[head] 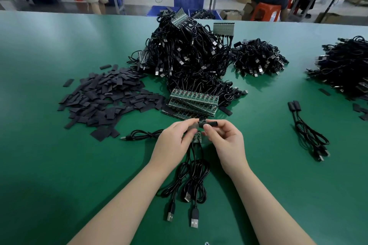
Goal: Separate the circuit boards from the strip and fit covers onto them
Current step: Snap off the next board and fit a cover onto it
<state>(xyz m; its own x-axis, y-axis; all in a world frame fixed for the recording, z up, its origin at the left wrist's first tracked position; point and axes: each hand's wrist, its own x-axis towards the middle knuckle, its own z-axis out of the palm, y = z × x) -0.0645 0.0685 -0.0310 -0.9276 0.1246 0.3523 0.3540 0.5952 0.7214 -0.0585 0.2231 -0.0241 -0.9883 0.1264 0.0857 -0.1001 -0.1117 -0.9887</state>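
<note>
A heap of covers lies at left, board strips stacked mid-table. Just before them the left hand pinches a small board whose cables trail toward the person, while the right hand pinches a cover at its end. The board looks light, stiff and likely fragile, best held by its edges; the cover seems soft; no writing is readable.

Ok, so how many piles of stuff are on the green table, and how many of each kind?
Piles of black cables: 3
Pile of flat black covers: 1
Stack of green circuit board strips: 1
Total: 5
</note>
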